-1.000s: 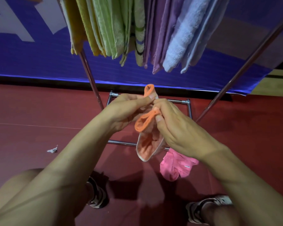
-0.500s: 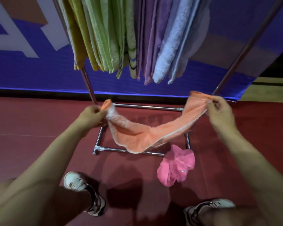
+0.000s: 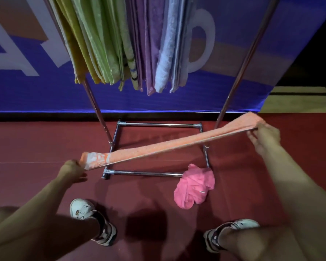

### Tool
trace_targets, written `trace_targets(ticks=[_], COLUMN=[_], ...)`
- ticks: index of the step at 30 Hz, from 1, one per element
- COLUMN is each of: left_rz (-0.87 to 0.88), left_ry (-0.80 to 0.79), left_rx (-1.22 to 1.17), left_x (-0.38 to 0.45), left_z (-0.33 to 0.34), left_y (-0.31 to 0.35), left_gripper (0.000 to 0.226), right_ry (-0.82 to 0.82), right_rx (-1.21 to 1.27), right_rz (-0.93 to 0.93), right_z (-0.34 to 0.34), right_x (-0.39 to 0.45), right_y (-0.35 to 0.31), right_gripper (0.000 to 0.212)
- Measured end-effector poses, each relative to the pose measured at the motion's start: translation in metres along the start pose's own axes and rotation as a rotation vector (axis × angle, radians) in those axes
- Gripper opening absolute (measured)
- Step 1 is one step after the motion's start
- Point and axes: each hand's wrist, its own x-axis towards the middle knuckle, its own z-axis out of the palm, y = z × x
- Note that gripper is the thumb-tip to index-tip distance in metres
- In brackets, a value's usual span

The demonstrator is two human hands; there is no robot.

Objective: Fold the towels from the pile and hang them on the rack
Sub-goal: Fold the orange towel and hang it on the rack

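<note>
An orange towel [image 3: 169, 144] is stretched taut between my hands in front of the metal rack [image 3: 100, 113]. My left hand [image 3: 72, 169] grips its lower left end, which has a white pattern. My right hand [image 3: 263, 136] grips the upper right end, higher and farther out. A crumpled pink towel [image 3: 195, 186] lies on the red floor at the rack's front right base bar. Several folded towels, yellow [image 3: 73, 44], green [image 3: 100, 44], purple [image 3: 149, 44] and light blue [image 3: 169, 46], hang from the rack's top.
The rack's chrome base frame [image 3: 143, 173] sits on the red floor just ahead of my two shoes [image 3: 92, 219]. A blue banner wall [image 3: 271, 53] stands close behind the rack. The rack's right upright [image 3: 248, 53] slants behind the towel.
My hands, together at the bunched orange towel a second ago, have moved apart, pulling it from a sagging curve into a straight taut band.
</note>
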Motion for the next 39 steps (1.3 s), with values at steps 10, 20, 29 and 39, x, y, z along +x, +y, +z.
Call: trace_targets(ticks=[10, 20, 29, 39], left_rz=[-0.057, -0.033, 0.3, 0.275], left_ry=[0.059, -0.25, -0.4, -0.627], left_rx=[-0.667, -0.85, -0.571, -0.605], left_x=[0.025, -0.001, -0.106, -0.136], left_z=[0.004, 0.02, 0.093, 0.115], left_y=[0.029, 0.076, 0.131, 0.133], left_gripper=[0.032, 0.018, 0.019, 0.041], right_ry=[-0.01, -0.247, -0.315, -0.982], right_rx=[0.265, 0.398, -0.27, -0.749], right_rz=[0.192, 0.167, -0.368, -0.793], right_z=[0.001, 0.045, 0.112, 0.141], right_x=[0.017, -0.016, -0.118, -0.211], right_y=[-0.002, -0.014, 0.005, 0.065], right_gripper=[0.041, 0.034, 0.018, 0.041])
